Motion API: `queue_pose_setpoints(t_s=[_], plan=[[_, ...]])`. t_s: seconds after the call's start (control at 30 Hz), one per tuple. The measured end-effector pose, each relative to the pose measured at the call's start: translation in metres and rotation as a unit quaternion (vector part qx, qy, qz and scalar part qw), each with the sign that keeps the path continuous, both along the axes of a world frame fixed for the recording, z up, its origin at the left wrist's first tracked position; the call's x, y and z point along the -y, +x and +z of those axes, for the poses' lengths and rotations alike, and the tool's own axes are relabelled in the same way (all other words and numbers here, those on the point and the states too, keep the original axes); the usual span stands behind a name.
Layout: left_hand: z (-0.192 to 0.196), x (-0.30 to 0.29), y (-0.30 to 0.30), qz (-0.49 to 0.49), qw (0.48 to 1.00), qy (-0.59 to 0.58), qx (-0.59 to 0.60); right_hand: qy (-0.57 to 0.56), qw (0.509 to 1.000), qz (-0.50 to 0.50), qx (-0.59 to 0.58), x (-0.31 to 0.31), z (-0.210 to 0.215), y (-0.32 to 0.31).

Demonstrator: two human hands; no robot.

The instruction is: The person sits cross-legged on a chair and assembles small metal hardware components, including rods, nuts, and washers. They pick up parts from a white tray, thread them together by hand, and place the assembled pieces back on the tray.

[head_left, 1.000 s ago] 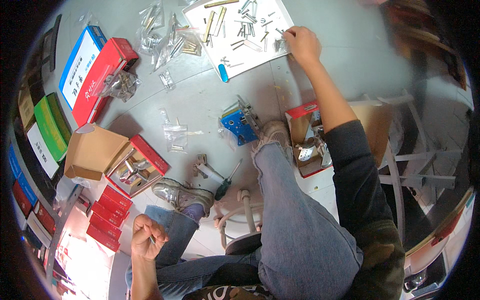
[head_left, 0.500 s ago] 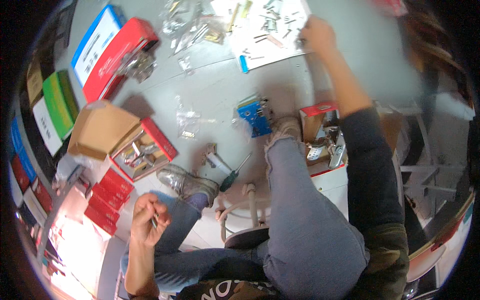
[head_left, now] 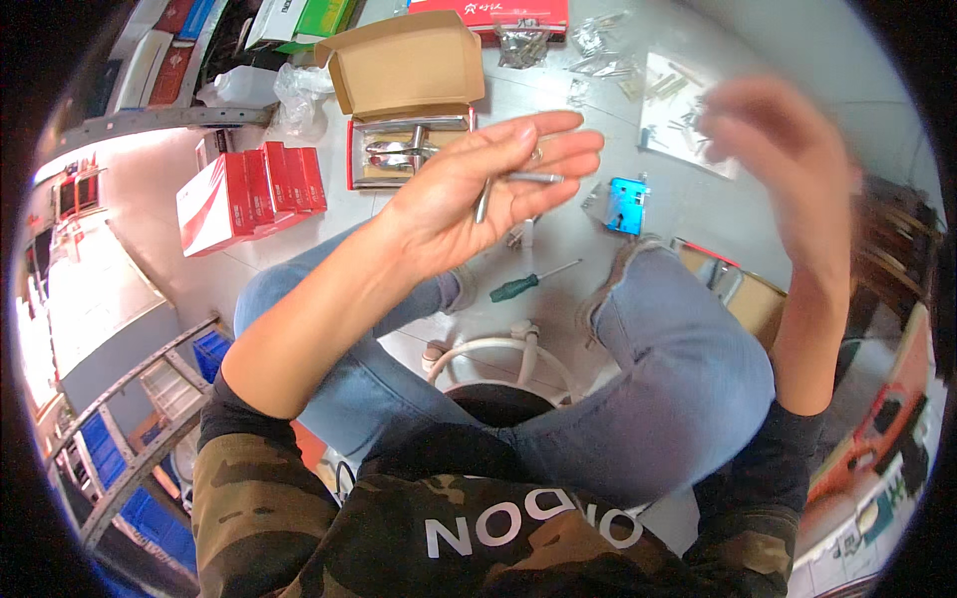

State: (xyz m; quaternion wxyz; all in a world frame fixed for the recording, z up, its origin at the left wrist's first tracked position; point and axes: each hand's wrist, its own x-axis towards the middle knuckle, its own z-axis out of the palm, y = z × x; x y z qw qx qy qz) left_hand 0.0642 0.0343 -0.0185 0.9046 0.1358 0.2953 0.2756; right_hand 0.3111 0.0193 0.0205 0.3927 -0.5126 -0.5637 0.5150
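Note:
My left hand (head_left: pixel 488 184) is held palm up with its fingers stretched out. Short metal pins (head_left: pixel 533 177) lie across its palm and fingers. My right hand (head_left: pixel 783 145), smeared by motion, is raised at the right, partly over a white sheet (head_left: pixel 653 135) strewn with small metal parts. What its fingers hold, if anything, cannot be made out. Below and between the hands, a blue rectangular metal part (head_left: pixel 626 205) rests on the floor. A dark green screwdriver (head_left: pixel 514 289) lies between my feet.
An open cardboard box (head_left: pixel 404 65) with shiny metal handles is beyond my left wrist. Several red boxes (head_left: pixel 224 199) stand at the left. Bagged metal parts (head_left: pixel 523 45) are at the far side. A pale stool frame (head_left: pixel 483 344) rises between my legs; another open box (head_left: pixel 758 309) sits by my right knee.
My left hand has risen forward from beside my left knee and opened out, showing the pins. My right hand has drawn back from the sheet. The view has shifted towards the left.

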Motion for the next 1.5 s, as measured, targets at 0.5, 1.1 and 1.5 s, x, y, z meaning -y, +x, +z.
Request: queue_pose_setpoints(t_s=[0.5, 1.1, 1.5], plan=[[0.017, 0.038, -0.008, 0.025, 0.998, 0.001, 0.055, 0.166, 0.944, 0.001, 0.287, 0.052, 0.011, -0.105], [0.003, 0.019, -0.004, 0.000, 0.999, -0.022, 0.034, 0.027, 0.998, -0.032, 0.047, 0.032, 0.005, -0.079], [0.014, 0.021, -0.012, -0.034, 0.997, 0.072, 0.002, -0.059, 0.996, -0.071, -0.016, 0.030, 0.003, -0.086]])
